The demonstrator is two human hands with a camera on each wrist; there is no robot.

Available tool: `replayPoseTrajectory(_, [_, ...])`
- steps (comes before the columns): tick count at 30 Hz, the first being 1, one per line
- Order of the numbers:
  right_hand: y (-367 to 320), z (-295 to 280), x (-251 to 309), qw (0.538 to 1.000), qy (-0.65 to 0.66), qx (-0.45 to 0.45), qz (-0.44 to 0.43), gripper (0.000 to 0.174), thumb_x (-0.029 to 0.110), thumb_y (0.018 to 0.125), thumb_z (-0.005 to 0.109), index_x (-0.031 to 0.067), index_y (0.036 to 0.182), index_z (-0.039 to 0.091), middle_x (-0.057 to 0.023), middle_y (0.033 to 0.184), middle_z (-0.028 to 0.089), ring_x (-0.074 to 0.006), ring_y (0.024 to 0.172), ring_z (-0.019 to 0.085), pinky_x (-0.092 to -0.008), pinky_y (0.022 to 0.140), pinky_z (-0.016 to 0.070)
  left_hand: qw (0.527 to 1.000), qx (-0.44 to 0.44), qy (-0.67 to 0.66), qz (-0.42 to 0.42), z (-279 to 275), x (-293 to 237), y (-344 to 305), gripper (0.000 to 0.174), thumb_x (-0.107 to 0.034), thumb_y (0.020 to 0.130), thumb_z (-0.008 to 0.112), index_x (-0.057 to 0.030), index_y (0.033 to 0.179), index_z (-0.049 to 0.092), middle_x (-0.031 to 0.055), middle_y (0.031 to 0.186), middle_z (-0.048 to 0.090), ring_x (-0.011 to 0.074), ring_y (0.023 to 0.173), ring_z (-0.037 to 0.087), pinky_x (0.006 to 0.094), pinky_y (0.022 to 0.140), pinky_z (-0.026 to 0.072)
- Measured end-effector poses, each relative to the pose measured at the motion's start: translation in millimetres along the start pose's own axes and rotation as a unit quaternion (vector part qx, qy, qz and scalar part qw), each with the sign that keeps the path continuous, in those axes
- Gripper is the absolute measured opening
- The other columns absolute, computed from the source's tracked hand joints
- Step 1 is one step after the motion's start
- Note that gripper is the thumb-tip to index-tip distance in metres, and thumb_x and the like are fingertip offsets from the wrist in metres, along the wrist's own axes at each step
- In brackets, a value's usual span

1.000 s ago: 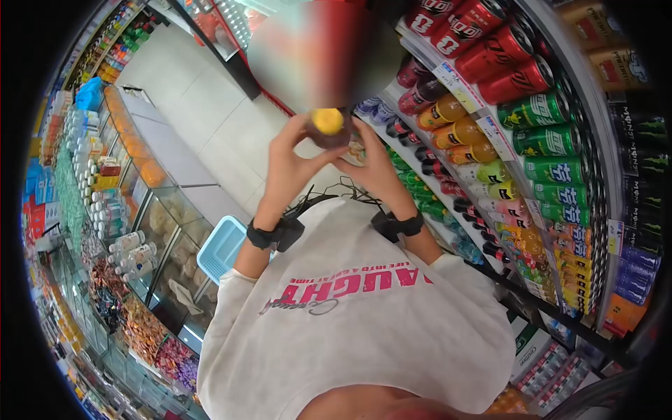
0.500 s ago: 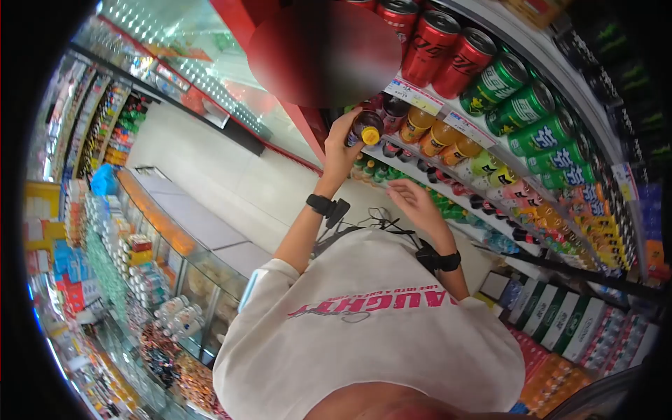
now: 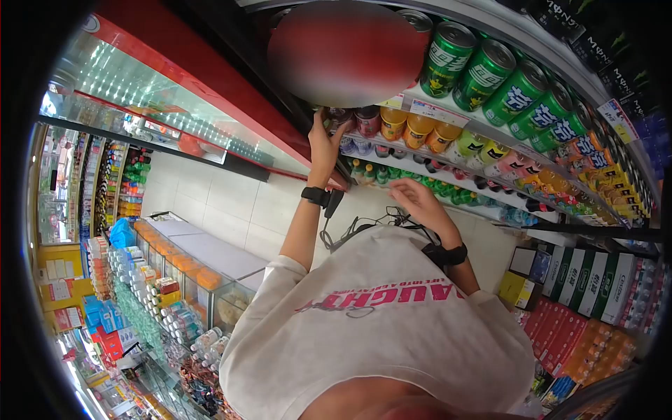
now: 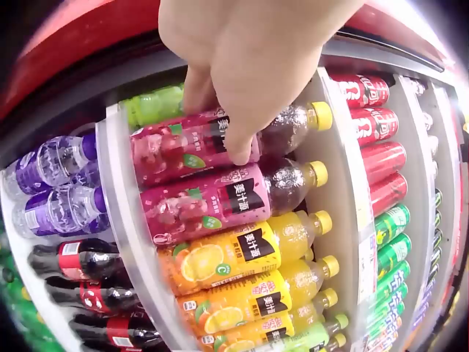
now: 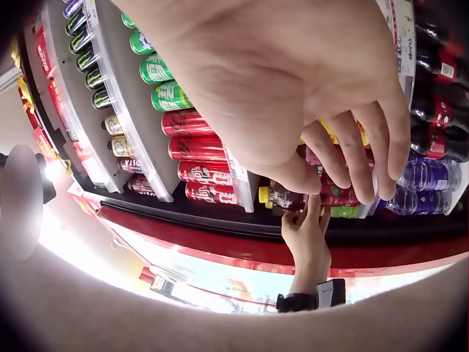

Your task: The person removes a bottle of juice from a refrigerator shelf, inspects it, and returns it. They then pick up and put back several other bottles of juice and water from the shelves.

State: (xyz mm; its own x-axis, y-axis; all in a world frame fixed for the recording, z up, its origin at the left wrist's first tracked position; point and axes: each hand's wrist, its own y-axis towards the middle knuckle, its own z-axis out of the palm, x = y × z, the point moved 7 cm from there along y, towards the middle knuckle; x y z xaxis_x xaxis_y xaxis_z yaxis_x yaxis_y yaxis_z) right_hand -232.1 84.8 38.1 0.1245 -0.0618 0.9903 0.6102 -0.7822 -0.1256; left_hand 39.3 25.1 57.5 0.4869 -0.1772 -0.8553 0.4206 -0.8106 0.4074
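At the left end of a cooler shelf, my left hand (image 3: 324,150) grips a juice bottle (image 4: 165,152) with a pink-purple label, dark juice and a yellow cap. In the left wrist view the thumb lies across its label and the other fingers reach over its far side, partly hidden. The bottle stands in the front row, beside a matching juice bottle (image 4: 209,205). My right hand (image 3: 421,203) hangs in the air in front of the lower shelves, fingers loosely bent, holding nothing.
Orange juice bottles (image 4: 220,260) continue the row. Green soda cans (image 3: 483,73) fill the shelf above; water bottles (image 4: 58,209) and cola bottles (image 4: 91,260) sit below. The cooler's red frame (image 3: 231,87) borders my left hand. A glass counter (image 3: 217,294) and stacked boxes (image 3: 588,280) stand nearby.
The bottle went from both hands to the left hand alone, then up and left into the shelf row. My right hand let go and moved right. The view turned toward the cooler.
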Motion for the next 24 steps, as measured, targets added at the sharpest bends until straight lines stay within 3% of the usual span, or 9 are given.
replayPoseTrajectory(3, [4, 2, 0, 1.0, -0.003, 0.012, 0.003, 0.028, 0.018, 0.102, 0.064, -0.0011, 0.122, 0.062, -0.0092, 0.106, 0.069, -0.0154, 0.096, 0.066, -0.0307, 0.089, 0.0528, 0.992, -0.09, 0.083, 0.041, -1, -13, -9, 0.062, -0.008, 0.083, 0.085, 0.0051, 0.134, 0.051, 0.0257, 0.121, 0.066, 0.0329, 0.11, 0.07, 0.0371, 0.095, 0.0582])
replayPoseTrajectory(9, [11, 7, -2, 0.999, -0.006, 0.042, 0.0, 0.029, 0.02, 0.103, 0.063, -0.0007, 0.122, 0.062, -0.0091, 0.107, 0.069, -0.0161, 0.096, 0.066, -0.0309, 0.09, 0.0523, 0.988, -0.137, -0.052, -0.043, 2, 6, -14, 0.055, -0.009, 0.083, 0.086, 0.0084, 0.128, 0.06, 0.0206, 0.115, 0.071, 0.0242, 0.099, 0.072, 0.0322, 0.09, 0.0588])
replayPoseTrajectory(15, [24, 21, -4, 0.997, -0.002, 0.076, -0.001, 0.027, 0.019, 0.102, 0.063, 0.0, 0.122, 0.063, -0.0089, 0.107, 0.07, -0.0167, 0.096, 0.067, -0.0313, 0.089, 0.0526, 0.991, -0.124, 0.022, -0.052, 6, 4, -15, 0.045, -0.013, 0.085, 0.085, 0.011, 0.118, 0.064, 0.0209, 0.109, 0.073, 0.0244, 0.1, 0.073, 0.0335, 0.088, 0.0586])
replayPoseTrajectory(20, [26, 29, 2, 0.996, -0.019, 0.087, -0.032, 0.026, 0.019, 0.102, 0.063, -0.0003, 0.12, 0.063, -0.0102, 0.106, 0.071, -0.0178, 0.095, 0.068, -0.0322, 0.087, 0.0535, 0.989, -0.112, 0.1, 0.004, 13, 5, -16, 0.044, -0.019, 0.094, 0.075, 0.0077, 0.125, 0.058, 0.0257, 0.105, 0.073, 0.0343, 0.097, 0.074, 0.0392, 0.079, 0.0586])
replayPoseTrajectory(24, [27, 27, -3, 0.996, -0.015, 0.081, -0.039, 0.027, 0.019, 0.102, 0.062, -0.0002, 0.122, 0.063, -0.0112, 0.106, 0.07, -0.0181, 0.097, 0.068, -0.0333, 0.089, 0.0533, 0.985, -0.115, 0.129, -0.013, 11, 8, -15, 0.046, -0.019, 0.094, 0.075, 0.0084, 0.126, 0.058, 0.0262, 0.106, 0.073, 0.036, 0.096, 0.075, 0.04, 0.078, 0.0589])
